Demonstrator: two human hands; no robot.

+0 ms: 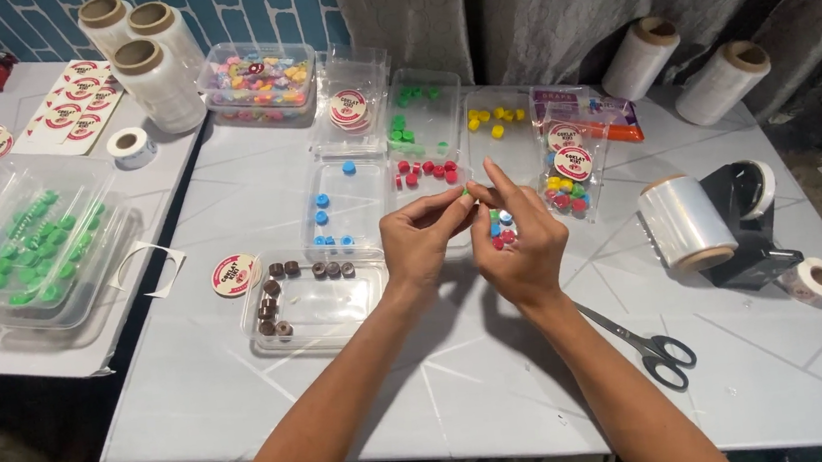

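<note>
Overhead, a pale grey counter point(507, 392) with faint crossing lines fills the view, backed by a teal patterned wall and a grey curtain. A second counter point(0, 346) stands just beside it on the left, carrying clear trays of green candies point(26, 253) and a sheet of round stickers point(72, 103). Rolls of clear wrap point(149, 70) stand at the far edge; another roll point(686, 222) lies on the right near a black tape dispenser point(752, 228), and scissors point(648, 344) lie by the right forearm.

Both hands meet above the middle of the counter. The left hand point(422, 240) pinches a tiny green candy point(465, 193) between thumb and fingertips. The right hand point(522, 240) is cupped, fingers closed loosely around a small cluster of round candies point(499, 227) in red, blue and green, its fingertips touching the left hand's. Clear trays of sorted candies lie around: brown point(282, 299) near the left hand, blue point(329, 214) and red point(425, 171) behind.
</note>
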